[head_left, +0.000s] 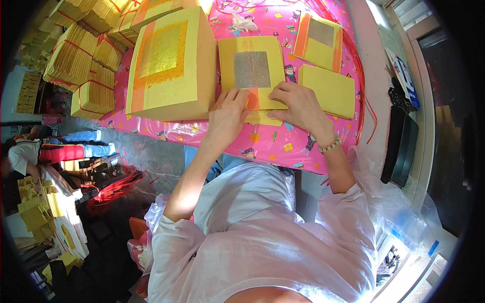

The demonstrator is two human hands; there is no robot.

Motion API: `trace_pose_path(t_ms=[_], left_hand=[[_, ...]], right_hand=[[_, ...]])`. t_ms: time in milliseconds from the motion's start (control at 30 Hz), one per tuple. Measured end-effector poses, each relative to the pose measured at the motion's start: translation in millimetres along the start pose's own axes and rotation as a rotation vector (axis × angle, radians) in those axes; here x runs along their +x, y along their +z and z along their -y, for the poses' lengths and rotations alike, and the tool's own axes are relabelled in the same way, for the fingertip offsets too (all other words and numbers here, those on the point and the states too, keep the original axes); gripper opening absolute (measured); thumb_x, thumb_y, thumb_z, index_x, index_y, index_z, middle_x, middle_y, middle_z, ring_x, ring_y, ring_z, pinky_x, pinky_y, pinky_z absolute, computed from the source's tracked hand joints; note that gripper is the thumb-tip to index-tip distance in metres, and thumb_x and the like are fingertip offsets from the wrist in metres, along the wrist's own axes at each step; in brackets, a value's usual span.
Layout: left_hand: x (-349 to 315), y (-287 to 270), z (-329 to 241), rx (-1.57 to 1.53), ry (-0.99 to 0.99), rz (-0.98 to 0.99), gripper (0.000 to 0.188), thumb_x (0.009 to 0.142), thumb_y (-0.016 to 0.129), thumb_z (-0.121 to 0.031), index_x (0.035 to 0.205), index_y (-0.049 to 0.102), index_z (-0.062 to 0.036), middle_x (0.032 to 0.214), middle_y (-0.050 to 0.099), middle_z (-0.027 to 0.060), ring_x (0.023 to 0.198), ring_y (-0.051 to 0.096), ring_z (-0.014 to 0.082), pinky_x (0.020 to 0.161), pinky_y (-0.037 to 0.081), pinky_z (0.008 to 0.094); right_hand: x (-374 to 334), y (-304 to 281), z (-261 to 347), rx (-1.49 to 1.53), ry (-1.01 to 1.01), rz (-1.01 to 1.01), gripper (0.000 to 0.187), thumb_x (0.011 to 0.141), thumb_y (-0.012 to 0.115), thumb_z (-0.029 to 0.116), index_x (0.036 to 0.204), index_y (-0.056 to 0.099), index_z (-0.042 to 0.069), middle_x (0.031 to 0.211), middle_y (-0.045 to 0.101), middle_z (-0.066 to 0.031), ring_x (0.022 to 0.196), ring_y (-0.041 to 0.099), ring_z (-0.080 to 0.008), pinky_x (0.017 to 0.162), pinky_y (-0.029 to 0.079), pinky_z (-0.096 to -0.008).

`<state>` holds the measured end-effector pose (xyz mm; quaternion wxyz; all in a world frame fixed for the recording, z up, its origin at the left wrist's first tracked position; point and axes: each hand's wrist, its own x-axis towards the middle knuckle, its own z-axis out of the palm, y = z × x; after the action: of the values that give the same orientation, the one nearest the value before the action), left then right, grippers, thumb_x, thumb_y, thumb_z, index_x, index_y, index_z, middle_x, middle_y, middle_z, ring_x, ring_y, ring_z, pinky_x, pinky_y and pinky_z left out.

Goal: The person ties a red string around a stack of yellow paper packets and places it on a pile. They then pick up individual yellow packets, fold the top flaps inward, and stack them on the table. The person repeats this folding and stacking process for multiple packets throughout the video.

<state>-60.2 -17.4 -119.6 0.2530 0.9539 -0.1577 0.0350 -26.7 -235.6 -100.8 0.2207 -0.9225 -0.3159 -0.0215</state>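
In front of me is a small pile of yellow paper sheets (pixel 228 60). The top one carries a silver square (pixel 252 69) and an orange strip near its front edge. My left hand (pixel 228 113) is closed at the front left corner, its curled fingertips on the paper. At the front right corner my right hand (pixel 300 106), with a beaded bracelet on the wrist, grips the same edge between thumb and bent fingers. Part of a lower sheet (pixel 262 118) sticks out toward me between the hands. The undersides of the fingers are hidden.
A tall yellow paper stack (pixel 204 65) with a gold square stands left of the pile. Right lie plain yellow sheets (pixel 328 91) and a silver-square stack (pixel 319 40). Red cords (pixel 359 81) run along the pink table cover's (pixel 192 132) right edge. Tied bundles (pixel 93 96) stand far left; another person (pixel 25 156) works beyond.
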Motion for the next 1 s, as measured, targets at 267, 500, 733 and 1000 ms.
trace_pose_path(t_ms=[267,500,733,1000], left_hand=[[0.3,-0.2,0.9,-0.023,0.011,0.001,0.037,0.081,0.071,-0.009,0.115,0.058,-0.0103,0.108,0.059,0.0077,0.103,0.057,0.0313,0.084,0.051,0.0443],[0.2,-0.3,1.3,-0.011,0.028,0.01,0.037,0.082,0.071,-0.012,0.116,0.057,-0.0087,0.109,0.058,0.0087,0.104,0.056,0.0317,0.084,0.051,0.0442],[5.2,0.3,-15.3,0.084,-0.018,0.047,0.043,0.082,0.072,-0.019,0.121,0.054,-0.0101,0.112,0.058,0.0089,0.105,0.056,0.0321,0.081,0.053,0.0455],[4.6,18.7,-11.0,0.134,-0.053,-0.156,0.042,0.082,0.063,-0.004,0.122,0.059,-0.0121,0.111,0.059,0.0095,0.1,0.058,0.0324,0.079,0.053,0.0447]], right_hand=[[2.3,-1.1,-1.4,-0.004,0.003,0.032,0.028,0.073,0.079,0.027,0.091,0.069,0.008,0.089,0.063,-0.0063,0.083,0.065,-0.0267,0.069,0.053,-0.0392],[2.4,4.6,-5.3,0.019,-0.031,-0.025,0.02,0.082,0.07,0.027,0.083,0.069,0.007,0.079,0.065,-0.0081,0.072,0.065,-0.0286,0.064,0.052,-0.0401],[5.5,-2.2,-2.6,-0.038,-0.003,0.042,0.019,0.086,0.066,0.026,0.087,0.071,0.008,0.08,0.066,-0.0073,0.073,0.065,-0.0276,0.065,0.051,-0.0401],[3.2,-7.3,3.1,0.012,-0.026,-0.47,0.037,0.089,0.068,0.031,0.117,0.065,0.006,0.113,0.065,-0.0132,0.103,0.064,-0.0257,0.084,0.051,-0.0348]])
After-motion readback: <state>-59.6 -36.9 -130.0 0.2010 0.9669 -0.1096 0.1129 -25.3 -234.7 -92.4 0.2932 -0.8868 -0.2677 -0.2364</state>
